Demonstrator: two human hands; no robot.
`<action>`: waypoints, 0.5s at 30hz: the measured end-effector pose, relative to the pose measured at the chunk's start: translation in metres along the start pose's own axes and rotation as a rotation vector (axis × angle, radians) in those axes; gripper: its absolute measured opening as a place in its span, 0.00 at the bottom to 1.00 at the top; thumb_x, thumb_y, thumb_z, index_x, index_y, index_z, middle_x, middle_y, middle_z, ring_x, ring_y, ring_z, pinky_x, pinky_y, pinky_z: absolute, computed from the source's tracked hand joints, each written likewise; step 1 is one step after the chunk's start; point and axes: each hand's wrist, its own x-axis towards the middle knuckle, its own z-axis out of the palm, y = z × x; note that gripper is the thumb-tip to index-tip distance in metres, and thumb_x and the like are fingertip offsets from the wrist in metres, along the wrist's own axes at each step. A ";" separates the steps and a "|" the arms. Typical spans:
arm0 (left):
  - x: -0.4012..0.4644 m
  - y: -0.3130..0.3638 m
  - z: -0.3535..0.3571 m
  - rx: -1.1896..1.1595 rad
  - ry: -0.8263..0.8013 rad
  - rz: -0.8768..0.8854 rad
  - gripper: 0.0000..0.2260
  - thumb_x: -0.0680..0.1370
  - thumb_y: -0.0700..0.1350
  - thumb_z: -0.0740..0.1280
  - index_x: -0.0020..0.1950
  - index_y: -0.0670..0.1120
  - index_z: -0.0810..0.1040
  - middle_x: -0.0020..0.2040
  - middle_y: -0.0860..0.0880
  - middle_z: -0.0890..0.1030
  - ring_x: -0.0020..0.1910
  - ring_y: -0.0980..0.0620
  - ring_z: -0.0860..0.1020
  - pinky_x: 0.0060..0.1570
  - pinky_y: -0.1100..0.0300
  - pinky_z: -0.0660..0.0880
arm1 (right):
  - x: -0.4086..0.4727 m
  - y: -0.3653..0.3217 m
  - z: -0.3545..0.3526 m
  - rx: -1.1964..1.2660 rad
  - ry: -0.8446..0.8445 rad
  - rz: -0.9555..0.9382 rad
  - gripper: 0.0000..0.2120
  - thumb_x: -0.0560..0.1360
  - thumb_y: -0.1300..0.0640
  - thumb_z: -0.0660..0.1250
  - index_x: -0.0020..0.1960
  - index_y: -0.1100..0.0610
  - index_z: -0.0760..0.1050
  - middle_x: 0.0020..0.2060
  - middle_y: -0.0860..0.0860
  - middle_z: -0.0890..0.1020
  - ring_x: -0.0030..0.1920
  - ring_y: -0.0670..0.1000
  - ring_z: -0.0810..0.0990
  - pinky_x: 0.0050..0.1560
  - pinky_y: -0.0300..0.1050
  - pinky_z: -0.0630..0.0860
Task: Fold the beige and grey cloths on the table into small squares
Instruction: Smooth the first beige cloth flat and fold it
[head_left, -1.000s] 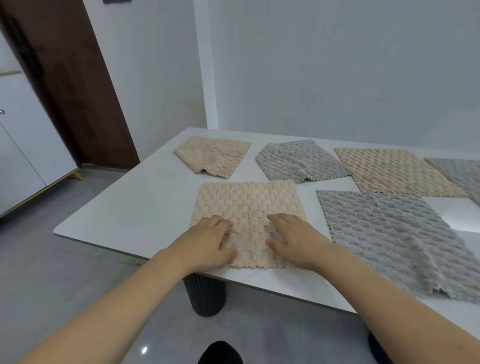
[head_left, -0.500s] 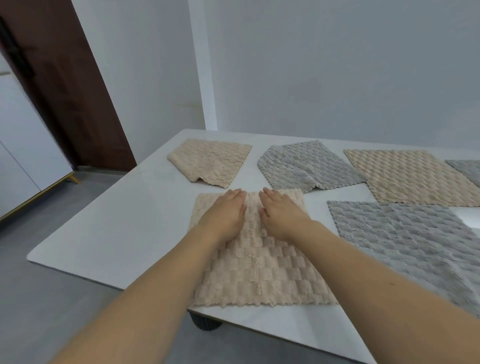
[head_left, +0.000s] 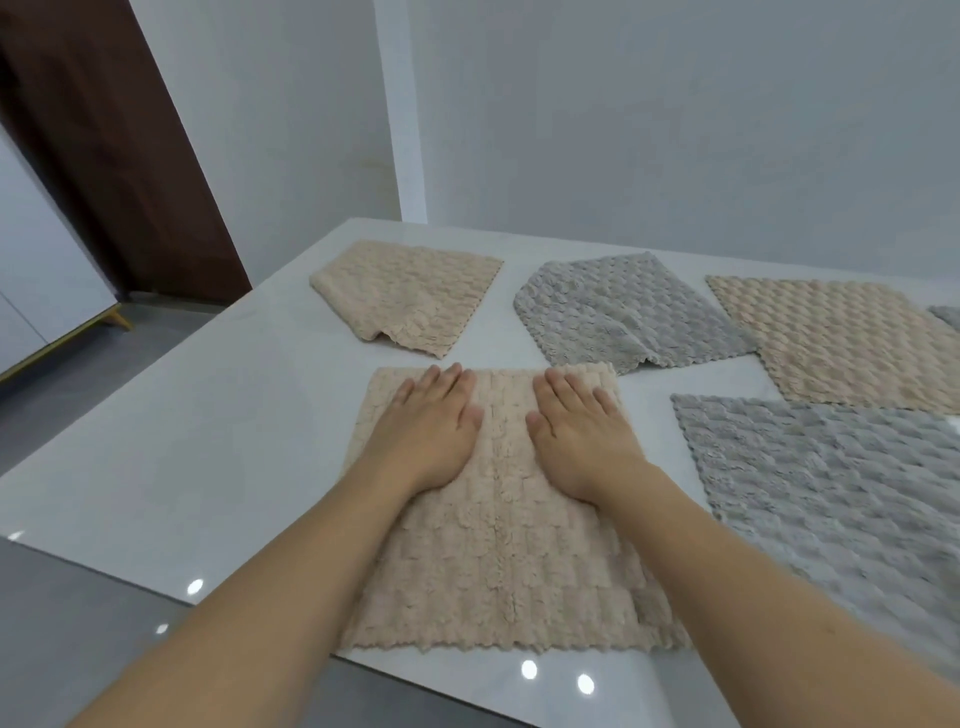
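Two hands lie flat on the nearest beige cloth (head_left: 498, 545), which sits at the near edge of the white table (head_left: 218, 415) with its scalloped hem close to that edge. The left hand (head_left: 431, 431) presses palm-down on the far left part of the cloth, fingers straight and close together, their tips reaching its far edge at about 12 o'clock. The right hand (head_left: 582, 436) mirrors it on the far right part, fingers likewise straight and pointing toward 12 o'clock, thumb turned inward. A strip of cloth with a vertical crease shows between the two thumbs; the hands are apart, not touching. Most of the cloth spreads back toward 6 o'clock beneath both forearms.

From the hands, a folded beige cloth (head_left: 410, 296) lies at 11 o'clock, near but clear of the one being pressed. A folded grey cloth (head_left: 623, 317) lies at 1 o'clock, just beyond the right fingertips. An open beige cloth (head_left: 841, 343) lies at 2 o'clock, and a large grey cloth (head_left: 831, 493) spreads at 3 o'clock, just beside the right forearm.
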 end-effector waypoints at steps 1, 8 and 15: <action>-0.004 -0.011 -0.002 -0.002 -0.003 -0.011 0.26 0.83 0.56 0.43 0.81 0.51 0.47 0.80 0.54 0.46 0.78 0.55 0.43 0.76 0.54 0.40 | -0.004 0.008 -0.002 -0.002 -0.001 0.019 0.28 0.82 0.45 0.38 0.79 0.52 0.40 0.78 0.47 0.40 0.77 0.47 0.38 0.76 0.49 0.37; -0.018 -0.044 -0.009 0.014 -0.046 -0.103 0.26 0.83 0.55 0.43 0.81 0.49 0.45 0.81 0.52 0.44 0.79 0.53 0.42 0.77 0.51 0.40 | -0.018 0.026 -0.011 -0.030 -0.050 0.151 0.28 0.82 0.46 0.38 0.79 0.56 0.38 0.78 0.50 0.38 0.77 0.50 0.37 0.76 0.51 0.37; -0.039 0.013 -0.019 -0.069 -0.025 -0.073 0.26 0.84 0.52 0.45 0.80 0.44 0.47 0.81 0.47 0.45 0.79 0.49 0.43 0.76 0.49 0.40 | -0.043 -0.029 -0.013 -0.021 -0.001 0.000 0.28 0.83 0.47 0.39 0.79 0.57 0.41 0.78 0.51 0.40 0.78 0.51 0.39 0.76 0.51 0.37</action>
